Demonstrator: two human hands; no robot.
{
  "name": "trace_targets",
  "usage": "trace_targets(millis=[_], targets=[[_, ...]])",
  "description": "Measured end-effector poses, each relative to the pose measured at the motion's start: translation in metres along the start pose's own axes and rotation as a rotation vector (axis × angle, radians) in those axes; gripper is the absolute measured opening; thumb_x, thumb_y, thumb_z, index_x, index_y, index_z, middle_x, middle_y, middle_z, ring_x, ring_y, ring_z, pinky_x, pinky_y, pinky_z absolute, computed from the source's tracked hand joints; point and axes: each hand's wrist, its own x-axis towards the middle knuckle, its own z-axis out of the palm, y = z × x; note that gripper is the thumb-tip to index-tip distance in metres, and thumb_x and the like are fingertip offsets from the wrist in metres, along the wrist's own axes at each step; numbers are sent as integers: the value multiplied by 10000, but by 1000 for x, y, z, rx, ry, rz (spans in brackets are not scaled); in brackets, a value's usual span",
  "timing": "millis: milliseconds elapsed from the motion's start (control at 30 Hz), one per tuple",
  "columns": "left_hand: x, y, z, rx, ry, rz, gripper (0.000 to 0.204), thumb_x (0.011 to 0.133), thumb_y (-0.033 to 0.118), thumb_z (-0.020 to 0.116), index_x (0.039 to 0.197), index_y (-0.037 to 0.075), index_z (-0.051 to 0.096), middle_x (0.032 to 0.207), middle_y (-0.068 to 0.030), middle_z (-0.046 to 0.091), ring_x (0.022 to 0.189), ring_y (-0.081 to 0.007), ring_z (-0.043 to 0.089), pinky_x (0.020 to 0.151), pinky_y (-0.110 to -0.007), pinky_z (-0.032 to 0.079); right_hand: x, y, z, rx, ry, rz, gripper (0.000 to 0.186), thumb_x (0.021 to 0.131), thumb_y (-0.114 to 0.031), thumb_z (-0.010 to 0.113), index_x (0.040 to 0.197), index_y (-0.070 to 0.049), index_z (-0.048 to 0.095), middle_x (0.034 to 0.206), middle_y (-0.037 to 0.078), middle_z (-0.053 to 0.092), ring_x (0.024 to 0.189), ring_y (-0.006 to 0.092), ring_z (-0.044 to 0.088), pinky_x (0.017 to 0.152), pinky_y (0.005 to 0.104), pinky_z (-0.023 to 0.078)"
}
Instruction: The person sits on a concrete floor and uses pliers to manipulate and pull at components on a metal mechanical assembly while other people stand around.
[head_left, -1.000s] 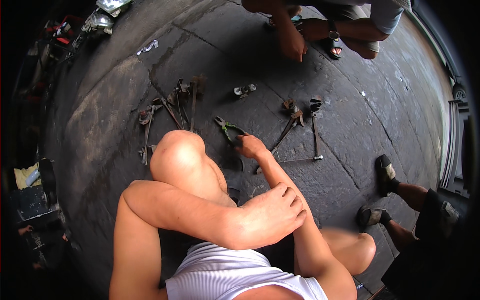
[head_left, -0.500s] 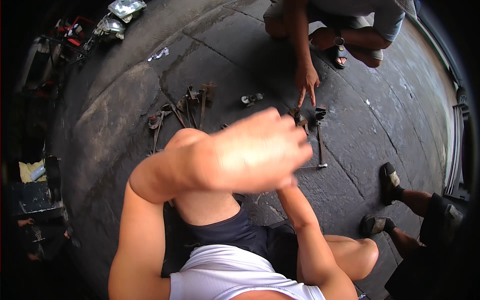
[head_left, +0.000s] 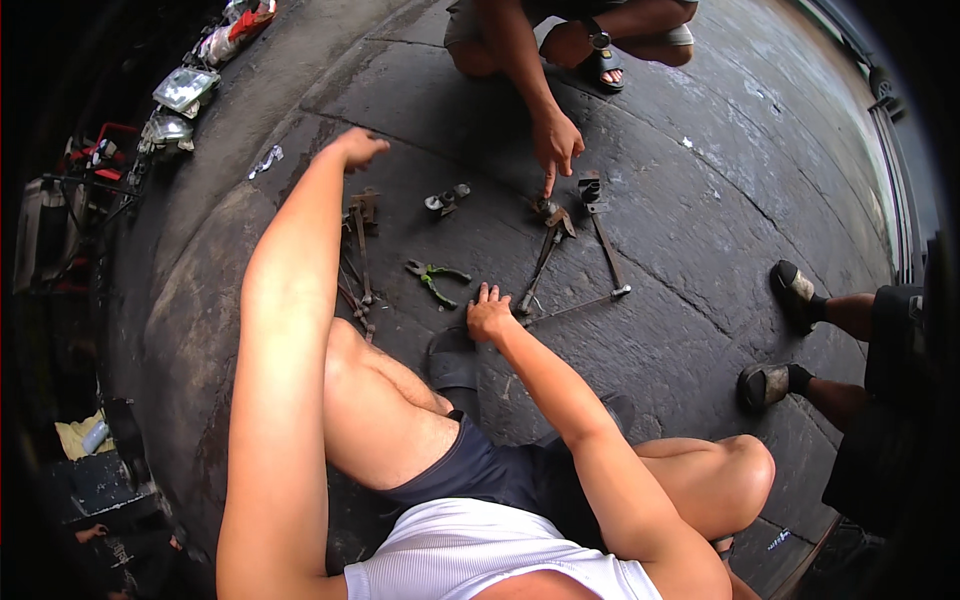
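Left hand (head_left: 355, 150) raised, loosely curled, empty, right hand (head_left: 488, 316) spread flat on stone floor (head_left: 700, 230), green-handled pliers (head_left: 433, 278) just left of it, another person's hand (head_left: 556, 145) pointing beyond.

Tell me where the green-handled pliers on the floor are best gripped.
Grip the green-handled pliers at the two green handles, which splay apart and point right. Come from above on the side of the right hand, which rests close by; the bare metal nose points left.

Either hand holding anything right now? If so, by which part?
Nothing is held. The left hand is stretched out, empty, above the rusty tools. The right hand rests fingers-down on the stone floor beside the green-handled pliers, no grip.
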Motion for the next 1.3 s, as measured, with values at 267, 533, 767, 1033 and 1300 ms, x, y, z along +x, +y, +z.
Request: trace_targets(millis=[267,533,767,1033,1300], targets=[[3,15,28,-234,-200,41,636,958,511,637,1441,111,528,1278,-132,643,1106,-274,655,962,-491,504,-8,8,-4,78,-53,-13,732,959,-330,562,1589,-57,306,1673,288,50,1526,515,118,1166,674,237],[27,10,34,-295,-199,49,627,942,510,645,1408,101,550,1185,-94,652,1017,-244,658,906,-463,511,-6,3,-6,66,-40,-27,779,949,-375,594,1584,-34,301,1666,304,53,1523,526,114,1168,661,243],[34,20,46,-245,-260,39,669,945,501,654,1461,102,503,1329,-144,608,1154,-313,647,977,-539,499,-6,11,2,47,-17,-31,786,938,-374,603,1583,-37,305,1662,313,58,1520,529,125,1170,646,249],[47,36,106,235,-145,72,605,877,434,710,1340,55,627,1373,-169,624,1282,-350,585,1058,-447,491,-7,-7,-15,-33,-115,-57,749,968,-275,492,1617,-45,198,1663,317,-12,1516,557,68,1157,698,212],[30,26,222,278,298,104,339,913,132,643,1252,114,659,1262,-101,645,1290,-347,515,1002,-488,510,-6,-13,-15,147,-72,-8,757,929,-267,553,1553,73,293,1649,346,34,1499,589,71,1172,674,218]])
